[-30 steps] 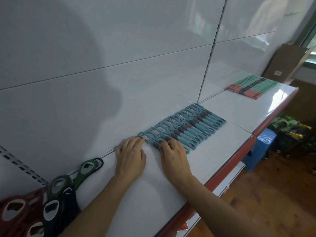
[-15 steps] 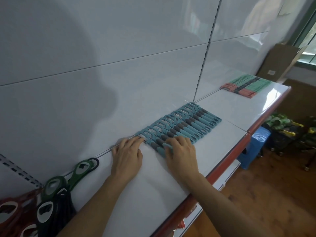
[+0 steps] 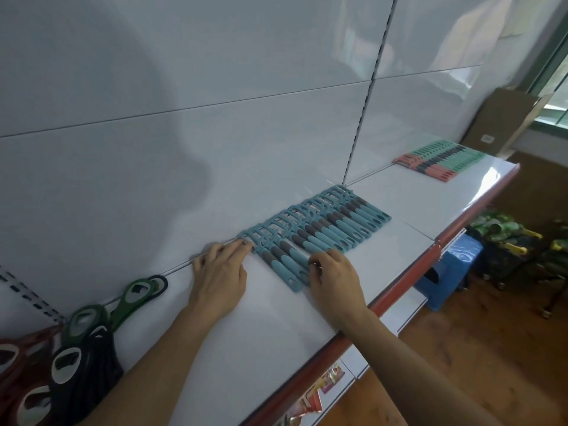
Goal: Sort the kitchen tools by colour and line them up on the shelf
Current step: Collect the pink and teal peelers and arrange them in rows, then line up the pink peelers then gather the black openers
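White shelf [image 3: 261,333]: L hand [image 3: 219,278] & R hand [image 3: 335,284], flat, holding nothing, square teal peelers [image 3: 319,232]; next prob. green openers [image 3: 135,293], left.

Both bare forearms reach forward side by side, the left grip [image 3: 219,278] lying flat, palm down, with its fingers stretched straight ahead and close together, while the right grip [image 3: 335,281], near it, arches at the knuckles with its fingertips bent downward.
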